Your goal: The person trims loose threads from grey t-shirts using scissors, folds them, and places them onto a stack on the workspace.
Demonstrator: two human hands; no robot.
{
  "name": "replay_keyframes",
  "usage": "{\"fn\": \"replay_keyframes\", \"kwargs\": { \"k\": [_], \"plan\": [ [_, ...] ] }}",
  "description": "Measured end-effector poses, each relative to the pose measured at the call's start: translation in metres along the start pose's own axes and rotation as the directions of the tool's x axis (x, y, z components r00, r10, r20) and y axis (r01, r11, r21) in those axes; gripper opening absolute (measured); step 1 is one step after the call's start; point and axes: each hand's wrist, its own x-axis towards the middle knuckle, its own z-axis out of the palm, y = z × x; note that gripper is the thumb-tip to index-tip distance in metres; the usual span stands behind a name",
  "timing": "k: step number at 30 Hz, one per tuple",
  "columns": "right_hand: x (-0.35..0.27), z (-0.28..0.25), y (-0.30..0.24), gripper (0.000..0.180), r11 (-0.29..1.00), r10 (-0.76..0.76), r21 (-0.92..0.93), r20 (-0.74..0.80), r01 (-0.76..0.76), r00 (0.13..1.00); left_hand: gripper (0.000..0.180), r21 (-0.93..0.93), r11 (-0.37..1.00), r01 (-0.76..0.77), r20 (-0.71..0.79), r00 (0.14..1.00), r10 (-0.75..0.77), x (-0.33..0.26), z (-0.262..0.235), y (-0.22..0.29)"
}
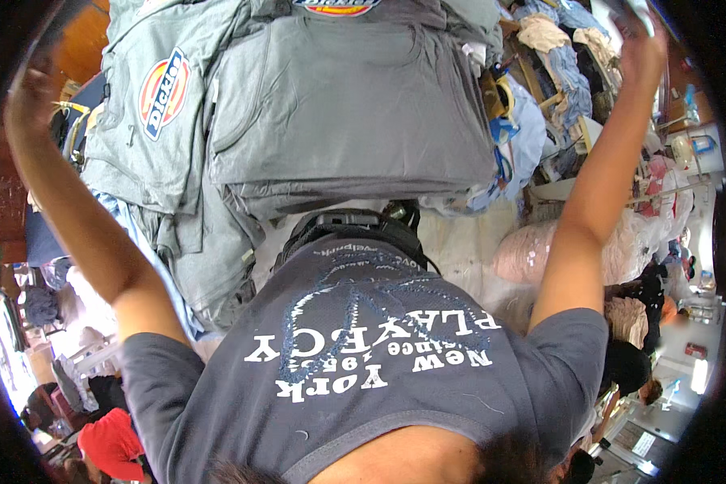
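Ideally, I'd keep the grey shirts (355,105) stacked before me square along their near edge, though whether the fingers of my left hand (31,98) or right hand (644,53) grasp anything, I cannot tell.

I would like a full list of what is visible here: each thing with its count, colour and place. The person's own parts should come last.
Garments: several, grey, piled top centre and left
Oval logos: 2, multicoloured, on the garments
Clothes heap: 1, mostly blue and beige, upper right
Pink bundle: at least 1, pink, right
Black pack: 1, black, at the waist
Co-worker: at least 1, red top, lower left
Lamp: 1, white, right edge
T-shirt: 1, dark grey, lower centre
Left hand: 1, bare, upper left
Right hand: 1, bare, upper right
The rest is too small or blurred to name.
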Motion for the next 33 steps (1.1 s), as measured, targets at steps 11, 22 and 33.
{"fn": "replay_keyframes", "kwargs": {
  "k": [11, 22, 33],
  "plan": [
    [-0.339, -0.108, 0.133, 0.035, 0.387, 0.899, 0.495, -0.012, -0.778, 0.439, 0.036, -0.559, 0.364, 0.745, 0.421, 0.634, -0.649, -0.272, 0.109, -0.134],
    [-0.331, -0.105, 0.1, 0.038, 0.211, 0.903, 0.632, 0.166, -0.746, 0.396, 0.037, -0.5, 0.444, 0.744, 0.278, 0.623, -0.731, -0.281, 0.122, -0.105],
    [-0.35, -0.049, 0.102, 0.031, 0.724, 0.393, -0.485, -0.294, -0.49, 0.871, 0.025, 0.322, 0.888, 0.329, -0.137, 0.944, -0.301, -0.285, 0.141, -0.102]
  ]
}}
